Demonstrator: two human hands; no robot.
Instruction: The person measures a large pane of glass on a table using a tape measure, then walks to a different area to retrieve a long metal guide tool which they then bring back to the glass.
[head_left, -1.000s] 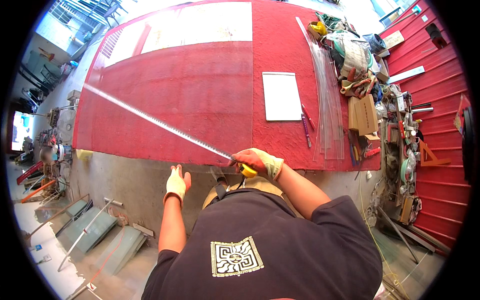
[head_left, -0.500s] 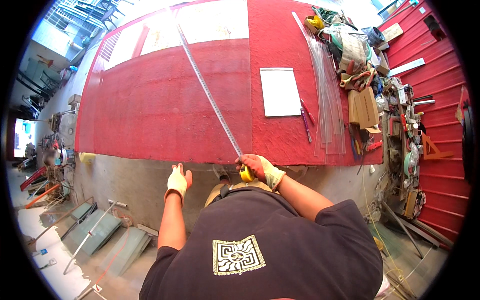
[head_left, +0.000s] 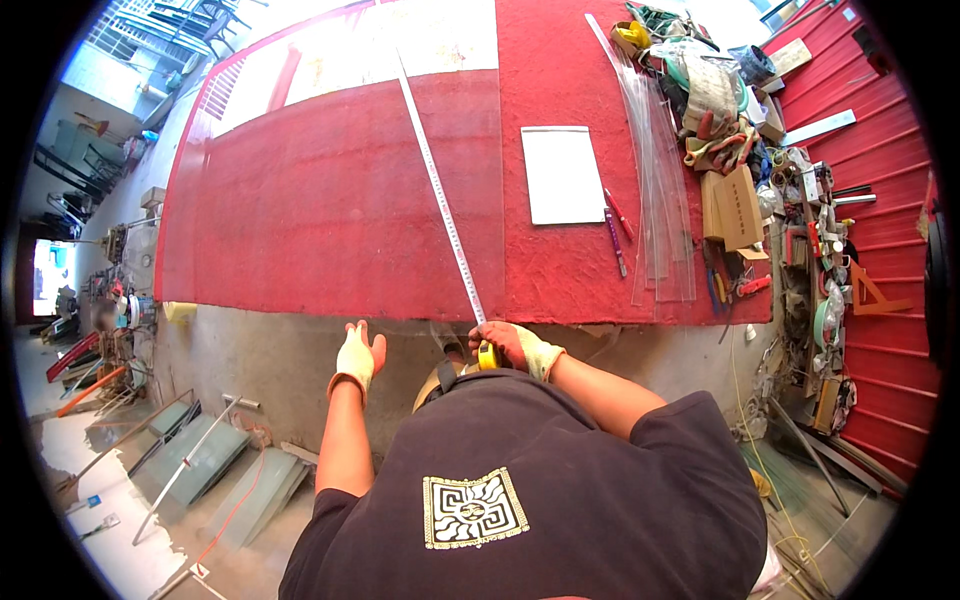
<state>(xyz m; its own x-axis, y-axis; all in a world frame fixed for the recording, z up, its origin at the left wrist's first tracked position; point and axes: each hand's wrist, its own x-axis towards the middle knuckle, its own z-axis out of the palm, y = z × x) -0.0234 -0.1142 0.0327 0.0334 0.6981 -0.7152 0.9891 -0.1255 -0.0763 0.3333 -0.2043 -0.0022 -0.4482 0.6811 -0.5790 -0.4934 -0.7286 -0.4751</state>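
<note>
My right hand (head_left: 518, 349), in a pale glove with reddish fingers, grips the yellow case of a tape measure (head_left: 487, 356) at the table's near edge. Its long blade (head_left: 441, 200) runs away from me, leaning left, over a large clear glass sheet (head_left: 320, 210). That sheet lies on the red-covered table (head_left: 560, 280), and its far part reflects bright light. By the near edge, left of the tape, my left hand (head_left: 357, 355) is gloved and open, thumb apart, holding nothing. The blade's far end is lost in glare.
Right of the glass lie a white pad (head_left: 562, 175), a purple pen (head_left: 614, 243), a red pen (head_left: 619, 214) and clear strips (head_left: 660, 200). Tools, gloves and a cardboard box (head_left: 738, 207) crowd the right edge. Glass pieces (head_left: 195, 462) rest low at the left.
The tape's blade has swung right at its far end, now lying at a steeper angle over the glass. My right hand still grips the case; my left hand has hardly moved.
</note>
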